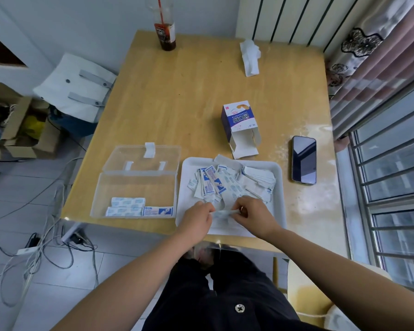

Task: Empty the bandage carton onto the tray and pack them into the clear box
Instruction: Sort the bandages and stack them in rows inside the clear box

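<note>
Near the worktop's front edge both hands (221,215) pinch one bandage (222,213) over the tray (279,206); carton (240,126) emptied, few packed in the clear box (134,194), most of the pile (230,182) remains.

One head-worn wide-angle view, looking forward and steeply down over a table.

The camera sits above the person's lap, so both forearms enter from the bottom edge and reach up to the left hand (197,217) and right hand (253,215) near the middle of the frame, close to the lens. The wooden table (177,91) fills the centre and runs away toward the top, where its far edge meets a wall and a radiator (296,17). The wide lens bends straight lines at the borders: the window bars (392,187) on the right and the floor tiles on the left curve outward. There is no second view, so no part of the scene is shared.
</note>
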A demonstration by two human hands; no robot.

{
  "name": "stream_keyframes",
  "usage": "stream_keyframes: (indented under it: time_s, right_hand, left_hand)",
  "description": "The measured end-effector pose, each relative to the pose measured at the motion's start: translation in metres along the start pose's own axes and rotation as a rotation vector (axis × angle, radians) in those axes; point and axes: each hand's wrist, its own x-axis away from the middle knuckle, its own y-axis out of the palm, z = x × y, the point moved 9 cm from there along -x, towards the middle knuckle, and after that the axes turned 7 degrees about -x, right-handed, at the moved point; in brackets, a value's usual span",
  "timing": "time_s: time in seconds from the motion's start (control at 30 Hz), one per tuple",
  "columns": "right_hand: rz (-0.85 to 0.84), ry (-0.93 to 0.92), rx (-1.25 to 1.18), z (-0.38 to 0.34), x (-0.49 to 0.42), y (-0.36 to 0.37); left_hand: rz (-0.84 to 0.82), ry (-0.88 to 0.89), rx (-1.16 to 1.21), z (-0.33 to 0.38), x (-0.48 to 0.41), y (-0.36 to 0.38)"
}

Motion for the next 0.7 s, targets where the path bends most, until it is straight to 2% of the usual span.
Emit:
stream_keyframes:
  time_s: [0.17, 0.37, 0.5, 0.7]
  right_hand:
    - [0.049, 0.012, -0.115, -0.031, -0.014, -0.013]
    - [-0.138, -0.115, 0.05, -0.09, -0.036, 0.014]
    - [-0.094, -0.251, 0.16, -0.13, -0.049, 0.033]
    - [-0.06, -0.083, -0.067, -0.155, -0.074, 0.054]
  left_hand:
    - [0.104, 0.057, -0.067, 0.01, 0.006, -0.044]
    - [0.102, 0.04, -0.069, -0.02, 0.016, -0.094]
    - [0.099, -0.04, 0.059, -0.056, 0.024, -0.116]
    - [0.168, -0.139, 0.165, -0.117, 0.037, -0.143]
